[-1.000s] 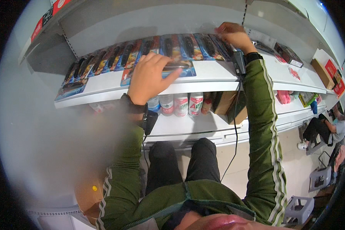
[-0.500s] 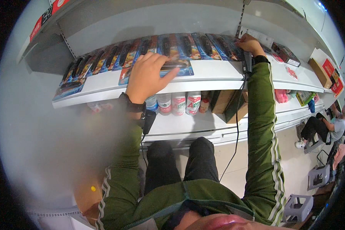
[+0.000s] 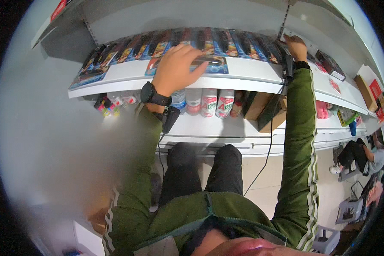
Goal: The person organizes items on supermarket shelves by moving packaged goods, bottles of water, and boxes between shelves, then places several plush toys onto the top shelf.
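A long row of blister packs (image 3: 162, 45), each a blue card with food pictures and a long black object, stands along the shelf. My left hand (image 3: 178, 68) rests over a pack lying crosswise (image 3: 217, 65) in front of the row. Its fingers are stretched out and the thumb is apart, so it is open. At the right end of the row, my right hand (image 3: 297, 48) has its fingers curled in beside the last pack (image 3: 271, 50). Whatever lies between those fingertips is hidden.
The white shelf (image 3: 251, 68) has a dark box (image 3: 330, 64) farther right. Below it stand white-and-red cans (image 3: 209, 103), bottles and brown cartons (image 3: 272, 114). A black cable (image 3: 267, 158) hangs from my right wrist. A seated person (image 3: 358, 158) is at the far right.
The whole view has shifted, so shelf and packs appear farther right and higher. Both hands keep nearly the same places against the row.
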Demonstrator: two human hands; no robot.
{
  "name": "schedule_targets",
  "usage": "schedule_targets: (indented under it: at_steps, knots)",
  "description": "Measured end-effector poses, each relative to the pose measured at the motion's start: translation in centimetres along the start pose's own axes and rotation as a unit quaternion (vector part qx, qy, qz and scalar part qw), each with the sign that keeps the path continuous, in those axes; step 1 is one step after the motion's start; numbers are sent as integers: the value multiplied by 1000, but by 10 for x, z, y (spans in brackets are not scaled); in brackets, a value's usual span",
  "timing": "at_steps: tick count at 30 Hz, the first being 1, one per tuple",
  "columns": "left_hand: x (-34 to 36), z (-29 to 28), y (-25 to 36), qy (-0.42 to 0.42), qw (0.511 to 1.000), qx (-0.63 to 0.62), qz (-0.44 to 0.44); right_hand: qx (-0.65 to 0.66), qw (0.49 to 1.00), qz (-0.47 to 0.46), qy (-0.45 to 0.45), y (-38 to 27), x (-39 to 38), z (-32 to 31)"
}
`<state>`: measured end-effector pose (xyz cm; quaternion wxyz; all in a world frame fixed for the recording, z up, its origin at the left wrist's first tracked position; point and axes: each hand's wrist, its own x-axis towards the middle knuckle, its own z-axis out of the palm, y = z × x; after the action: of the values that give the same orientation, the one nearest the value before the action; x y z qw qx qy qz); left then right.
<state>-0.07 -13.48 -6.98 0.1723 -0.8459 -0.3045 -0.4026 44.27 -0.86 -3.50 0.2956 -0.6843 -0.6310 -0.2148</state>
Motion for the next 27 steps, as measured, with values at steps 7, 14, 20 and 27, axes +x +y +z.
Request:
schedule_targets:
  at_steps: [7, 14, 20, 27]
  knots:
    - [-22, -37, -8, -45, 998, 30, -15, 13, 998, 50, 23, 44, 0, 8]
    - [-56, -83, -52, -103, 990, 57, -75, 23, 999, -9, 45, 42, 4, 26]
    - [-62, -92, -65, -111, 988, 22, -109, -161, 980, -113, 15, 56, 11, 29]
    - [-61, -89, -68, -98, 990, 17, -103, -85, 995, -47, -16, 47, 14, 34]
